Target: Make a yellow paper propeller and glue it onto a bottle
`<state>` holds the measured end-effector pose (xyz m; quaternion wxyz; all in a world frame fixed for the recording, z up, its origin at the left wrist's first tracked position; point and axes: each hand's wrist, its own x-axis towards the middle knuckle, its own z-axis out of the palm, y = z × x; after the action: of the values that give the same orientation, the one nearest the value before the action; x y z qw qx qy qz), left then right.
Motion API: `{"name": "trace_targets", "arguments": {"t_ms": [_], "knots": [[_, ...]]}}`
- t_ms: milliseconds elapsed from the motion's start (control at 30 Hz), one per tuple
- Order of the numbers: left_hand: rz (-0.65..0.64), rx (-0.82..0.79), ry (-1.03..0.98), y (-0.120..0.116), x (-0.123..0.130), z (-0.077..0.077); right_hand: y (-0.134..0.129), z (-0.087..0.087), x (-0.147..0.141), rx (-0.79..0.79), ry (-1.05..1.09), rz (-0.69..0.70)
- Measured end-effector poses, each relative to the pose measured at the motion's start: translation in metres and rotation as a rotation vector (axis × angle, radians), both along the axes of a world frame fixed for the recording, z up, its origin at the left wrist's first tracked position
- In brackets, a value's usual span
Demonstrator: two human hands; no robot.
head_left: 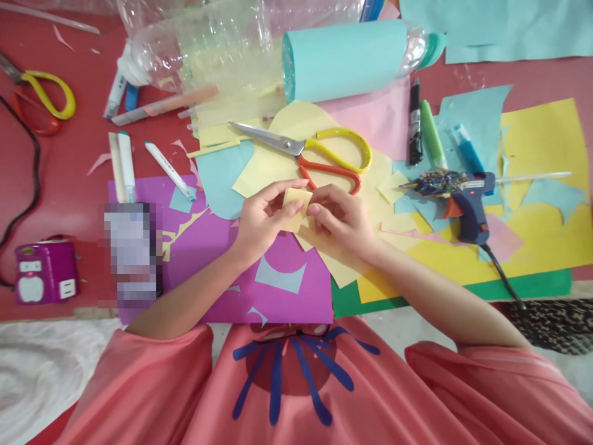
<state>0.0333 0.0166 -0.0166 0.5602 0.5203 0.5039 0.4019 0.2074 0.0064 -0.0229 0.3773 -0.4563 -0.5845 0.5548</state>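
Note:
Between my two hands is a small piece of pale yellow paper (pixel 293 196). My left hand (pixel 265 213) pinches it, thumb across its front and fingers behind. My right hand (pixel 340 216) has its fingers curled and its thumb against the paper's right edge. Just beyond my hands lie scissors (pixel 319 148) with one yellow and one orange handle, blades pointing left. Under and around my hands are larger pale yellow sheets (pixel 340 259) and a purple sheet (pixel 204 278).
A glue gun (pixel 472 204) with a lit red light lies at right, its cord running off the table's front. A bottle wrapped in aqua paper (pixel 345 59) and clear plastic bottles (pixel 199 49) lie at the back. A phone (pixel 132 253), markers (pixel 169 170) and a purple power adapter (pixel 46 272) are left.

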Motion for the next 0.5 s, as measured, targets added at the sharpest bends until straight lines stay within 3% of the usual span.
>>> {"name": "trace_targets", "arguments": {"t_ms": [167,300,500], "knots": [[-0.019,0.063,0.050,0.001,-0.001,-0.015,-0.001,0.000,-0.002,-0.017,-0.019,-0.016],[-0.052,0.101,0.049,0.003,0.000,-0.015,-0.001,0.000,-0.001,-0.028,-0.002,-0.034],[0.068,0.117,-0.085,0.007,0.000,-0.012,0.002,-0.003,0.004,-0.101,0.035,-0.117]]}}
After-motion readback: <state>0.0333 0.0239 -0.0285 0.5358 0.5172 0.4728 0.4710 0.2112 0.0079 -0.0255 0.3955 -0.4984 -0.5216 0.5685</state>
